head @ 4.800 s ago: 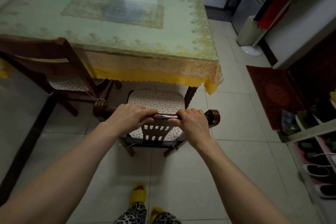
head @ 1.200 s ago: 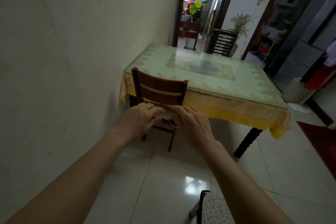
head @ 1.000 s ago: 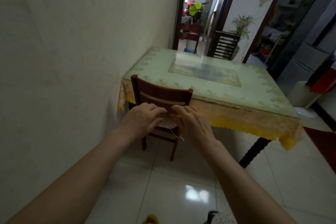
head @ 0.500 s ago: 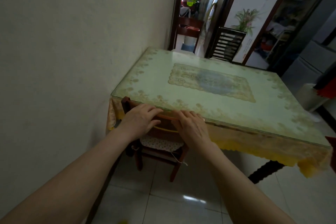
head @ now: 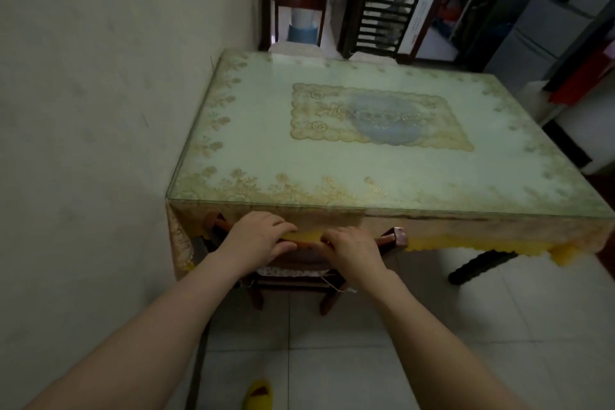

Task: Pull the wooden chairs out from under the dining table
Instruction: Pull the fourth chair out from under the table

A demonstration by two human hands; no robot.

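Now both hands are on the chair [head: 299,263], where half a second ago they only rested at the table edge above it. The left hand [head: 256,240] and right hand [head: 352,248] sit side by side, fingers curled over the top rail with the yellow cloth fringe [head: 304,236] bunched between them. From the table [head: 366,150] centre the chair is at 7 o'clock, tucked under the near edge beside the wall [head: 100,110]; its seat and back legs show. With this grip set, it looks ready for the pull toward 6 o'clock.
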